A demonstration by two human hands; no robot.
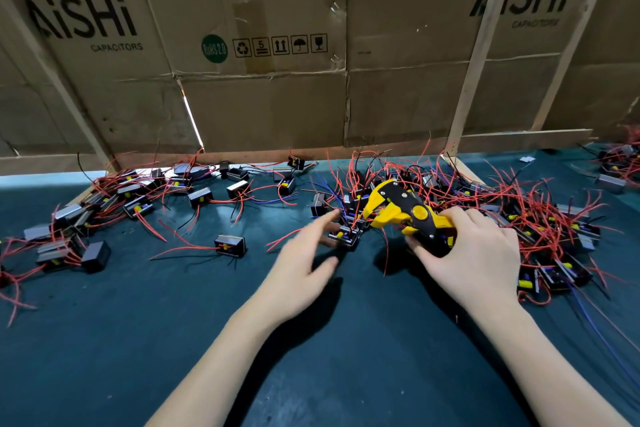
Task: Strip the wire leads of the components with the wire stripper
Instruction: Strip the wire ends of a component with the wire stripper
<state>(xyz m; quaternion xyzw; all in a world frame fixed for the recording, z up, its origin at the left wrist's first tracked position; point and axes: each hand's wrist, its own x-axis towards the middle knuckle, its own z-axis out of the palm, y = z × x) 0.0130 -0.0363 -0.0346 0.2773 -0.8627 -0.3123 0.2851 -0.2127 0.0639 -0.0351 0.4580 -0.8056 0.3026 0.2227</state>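
Observation:
My right hand [474,253] grips the handles of a yellow and black wire stripper [401,210], whose jaws point left and up over the table. A small black component [344,236] with a yellow part and red leads lies just below the jaws. My left hand [304,263] hovers beside it, blurred, fingers stretched toward the component and holding nothing. A thick heap of components with red wires [502,204] lies behind and to the right of the stripper.
Another spread of black components with red and black leads [145,198] covers the left of the dark green table [173,340]. One component [230,245] lies alone near the middle. Cardboard boxes [263,45] and wooden slats wall off the back.

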